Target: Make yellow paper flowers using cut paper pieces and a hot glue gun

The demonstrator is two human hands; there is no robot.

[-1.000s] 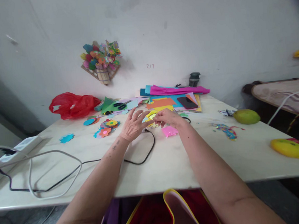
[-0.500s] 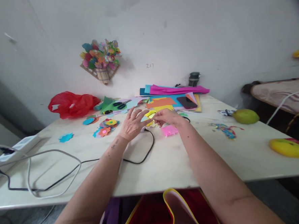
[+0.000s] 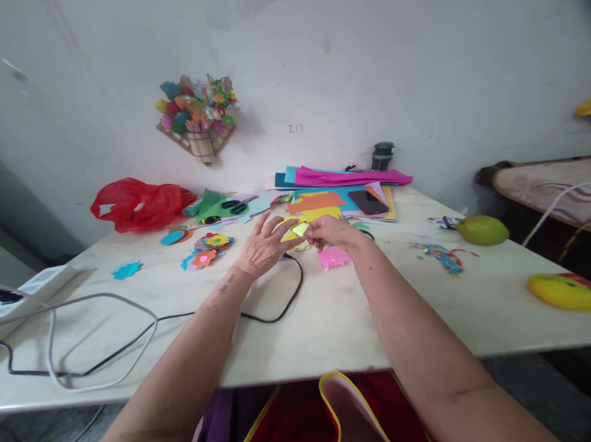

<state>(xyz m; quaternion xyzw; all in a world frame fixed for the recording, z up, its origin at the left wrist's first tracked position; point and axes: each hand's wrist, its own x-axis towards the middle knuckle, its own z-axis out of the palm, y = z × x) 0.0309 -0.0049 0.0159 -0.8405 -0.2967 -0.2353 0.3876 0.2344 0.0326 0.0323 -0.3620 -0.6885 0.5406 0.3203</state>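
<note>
My right hand (image 3: 329, 232) pinches a small pale-yellow piece (image 3: 300, 229), which looks like paper or foam sheet, between thumb and fingertips. Beside it my left hand (image 3: 263, 244) is spread, its fingers apart and its thumb reaching toward the piece; whether the thumb touches it I cannot tell. Yellow and orange sheets (image 3: 319, 203) lie just beyond both hands. Under my right wrist is a small bright pink packet (image 3: 334, 258). To the left of my left hand are stacked flower cutouts (image 3: 204, 252) in several colours.
Scissors (image 3: 234, 206) and a red plastic bag (image 3: 142, 205) sit at the back left. A dark phone (image 3: 368, 202) rests on coloured sheets. Cables run from a power strip (image 3: 39, 286) across the left. Two mango-like fruits (image 3: 483, 229) are at the right.
The pale-yellow piece in my right fingertips now shows its flat face more clearly. My hands have hardly moved, and the whole view has shifted slightly.
</note>
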